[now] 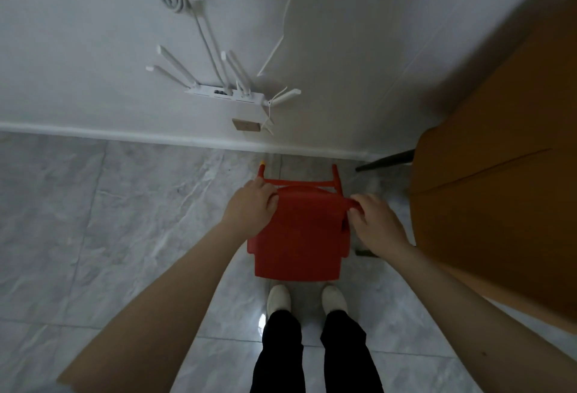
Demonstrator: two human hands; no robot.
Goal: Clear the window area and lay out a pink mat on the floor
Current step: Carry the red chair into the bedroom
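I hold the red plastic chair (296,236) directly ahead of my feet, near the far wall, my left hand (249,208) gripping its left side and my right hand (374,221) pinching its right side, both equally near; no pink mat is in view.

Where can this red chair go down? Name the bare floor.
Bare tile lies left of the red chair, between baseboard and left hand. Right is crowded: orange table beside the right hand. Feet stand just behind.
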